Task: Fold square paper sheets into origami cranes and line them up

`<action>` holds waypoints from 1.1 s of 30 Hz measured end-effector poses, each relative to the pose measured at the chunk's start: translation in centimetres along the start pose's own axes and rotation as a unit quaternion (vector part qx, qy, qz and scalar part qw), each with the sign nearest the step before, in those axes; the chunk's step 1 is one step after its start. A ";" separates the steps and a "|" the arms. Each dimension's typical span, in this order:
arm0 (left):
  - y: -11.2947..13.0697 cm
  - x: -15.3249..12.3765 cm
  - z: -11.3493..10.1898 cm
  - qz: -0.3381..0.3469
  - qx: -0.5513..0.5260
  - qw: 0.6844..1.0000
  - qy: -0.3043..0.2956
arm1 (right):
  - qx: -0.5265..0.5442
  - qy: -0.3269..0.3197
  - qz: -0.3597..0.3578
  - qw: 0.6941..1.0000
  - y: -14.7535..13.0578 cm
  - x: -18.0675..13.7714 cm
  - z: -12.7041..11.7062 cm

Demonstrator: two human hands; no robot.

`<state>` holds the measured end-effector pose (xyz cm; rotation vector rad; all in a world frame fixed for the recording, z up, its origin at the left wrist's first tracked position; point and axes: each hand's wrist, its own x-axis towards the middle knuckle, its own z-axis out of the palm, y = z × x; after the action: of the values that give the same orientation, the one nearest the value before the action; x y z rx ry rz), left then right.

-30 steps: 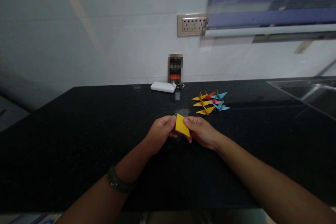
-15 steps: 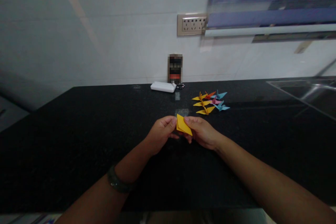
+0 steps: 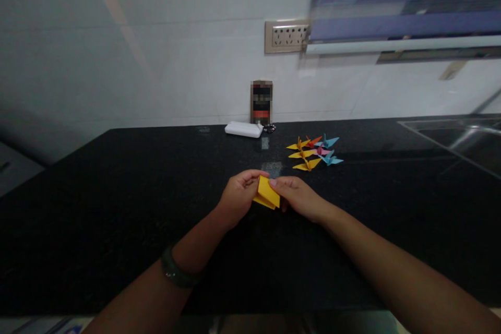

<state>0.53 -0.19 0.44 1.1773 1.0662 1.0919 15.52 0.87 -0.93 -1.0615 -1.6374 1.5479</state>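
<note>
A folded piece of yellow origami paper [image 3: 269,192] is held between both hands above the dark countertop [image 3: 156,182]. My left hand [image 3: 239,197] grips its left side, the thumb partly hidden behind the paper. My right hand [image 3: 300,197] pinches the upper right part, thumb on top. The layers of paper stand slightly apart along the lower edge. Several folded paper cranes lie just beyond my right hand, among them a yellow crane [image 3: 307,165], a blue crane [image 3: 331,158], a pink crane [image 3: 320,151] and an orange crane [image 3: 313,142].
A white oblong device [image 3: 243,129] lies near the wall, beside a phone-like upright object [image 3: 261,102] with a blurred face. At the right is a metal sink [image 3: 469,138]. A socket panel [image 3: 287,36] and a blue blind [image 3: 407,0] are on the wall.
The yellow paper has shifted slightly left and turned, and its layers now show more of a gap at the bottom. The left fingers reach further behind it. The cranes have not moved.
</note>
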 end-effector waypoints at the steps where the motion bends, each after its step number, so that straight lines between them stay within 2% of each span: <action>1: 0.1 0.0 0.0 -0.003 0.016 1.000 0.015 | -0.042 0.027 -0.026 0.998 -0.1 -0.1 0.0; 4: 0.0 0.1 0.0 -0.020 0.062 0.996 0.054 | -0.136 0.107 -0.141 0.975 -0.5 -0.5 0.0; 6: -0.1 0.2 0.0 -0.031 0.088 0.994 0.056 | -0.189 0.115 -0.195 0.955 -0.7 -0.7 -0.2; 8: -0.3 0.3 -0.1 -0.042 0.097 0.994 0.038 | -0.237 0.106 -0.218 0.941 -0.7 -0.7 -0.3; 11: -0.5 0.3 -0.2 -0.069 0.079 0.994 0.007 | -0.240 0.122 -0.194 0.943 -0.2 -0.2 -0.5; 14: -0.5 0.2 -0.3 -0.086 0.068 0.994 -0.005 | -0.144 0.126 -0.116 0.975 0.5 0.3 -0.8; 17: -0.4 0.1 -0.3 -0.088 0.072 0.994 0.000 | -0.077 0.112 -0.078 0.988 0.8 0.6 -1.0; 20: -0.4 0.1 -0.3 -0.088 0.075 0.993 0.001 | -0.074 0.098 -0.080 0.989 1.0 0.5 -1.0; 23: -0.6 0.2 -0.5 -0.091 0.054 0.994 -0.015 | -0.102 0.105 -0.113 0.983 1.0 0.4 -1.0; 27: -0.9 0.3 -0.6 -0.096 -0.003 0.994 -0.045 | -0.203 0.121 -0.194 0.952 0.7 0.1 -1.4; 30: -0.8 0.4 -0.7 -0.114 -0.043 0.992 -0.043 | -0.308 0.092 -0.279 0.905 0.4 0.0 -2.1; 33: -0.6 0.4 -0.7 -0.127 -0.071 0.989 -0.035 | -0.379 0.066 -0.324 0.864 0.3 -0.1 -2.7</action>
<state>-0.04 0.30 -0.27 0.9322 1.0338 0.9057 17.98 2.09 -0.89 -0.7946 -2.2520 0.3685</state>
